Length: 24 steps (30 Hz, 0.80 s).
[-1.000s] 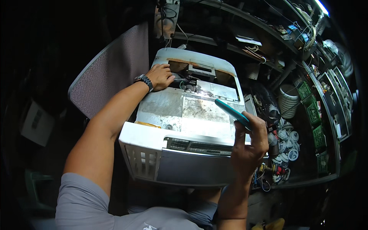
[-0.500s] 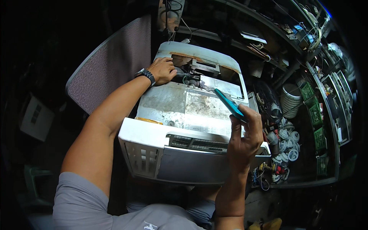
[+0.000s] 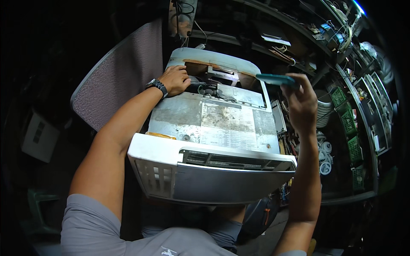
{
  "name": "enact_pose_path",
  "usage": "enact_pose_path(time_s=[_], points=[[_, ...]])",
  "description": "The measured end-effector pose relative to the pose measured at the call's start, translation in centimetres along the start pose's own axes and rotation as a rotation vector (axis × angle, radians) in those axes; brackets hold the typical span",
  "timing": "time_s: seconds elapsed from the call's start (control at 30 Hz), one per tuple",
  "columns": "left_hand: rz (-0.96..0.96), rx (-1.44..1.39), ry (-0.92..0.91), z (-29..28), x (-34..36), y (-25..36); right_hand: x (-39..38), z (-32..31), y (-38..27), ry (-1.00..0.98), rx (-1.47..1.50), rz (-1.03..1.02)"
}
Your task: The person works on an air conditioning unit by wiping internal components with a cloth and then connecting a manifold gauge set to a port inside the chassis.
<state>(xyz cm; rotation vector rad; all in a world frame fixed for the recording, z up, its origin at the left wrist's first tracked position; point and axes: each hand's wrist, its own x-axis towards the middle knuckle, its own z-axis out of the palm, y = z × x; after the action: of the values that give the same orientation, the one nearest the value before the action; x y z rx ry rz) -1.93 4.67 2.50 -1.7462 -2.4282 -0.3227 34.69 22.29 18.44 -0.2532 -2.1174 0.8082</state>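
A window air conditioner (image 3: 171,117) stands in front of me, its stained metal top facing up and its white front grille toward me. Toward the back of the top, a cut-out shows wires and dark parts inside. My left hand (image 3: 174,80) rests on the left edge of that cut-out, fingers loosely bent and lying over the rim, holding nothing that I can see. Raised at the right, above the casing's right edge, my right hand (image 3: 303,100) grips a slim teal phone (image 3: 275,79), which is blurred and held nearly level. No contact shows between phone and casing.
A purple-grey textured panel (image 3: 121,72) leans at the left. On the right stand shelving with green baskets (image 3: 350,123) and white round plastic parts (image 3: 325,155). A pale box (image 3: 40,135) lies far left. A dark bag (image 3: 258,215) sits below the unit's front.
My right hand has swung up and to the right with the phone, away from over the casing's top. The phone has turned from slanted to nearly level. My left hand stays on the cut-out's edge.
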Motion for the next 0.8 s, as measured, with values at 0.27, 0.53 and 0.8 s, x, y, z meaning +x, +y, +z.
enact_pose_path(time_s=[0.27,0.53,0.8], points=[[-0.001,0.023,-0.016,-0.1,-0.3,-0.6,5.0,5.9,4.3,0.032,-0.181,-0.154],[0.000,-0.009,0.000,0.0,-0.6,-0.8,1.7,8.3,4.8,0.078,-0.236,-0.169],[0.007,-0.008,0.035,0.2,-0.6,-0.7,-0.5,8.3,4.2,0.078,-0.322,-0.208]])
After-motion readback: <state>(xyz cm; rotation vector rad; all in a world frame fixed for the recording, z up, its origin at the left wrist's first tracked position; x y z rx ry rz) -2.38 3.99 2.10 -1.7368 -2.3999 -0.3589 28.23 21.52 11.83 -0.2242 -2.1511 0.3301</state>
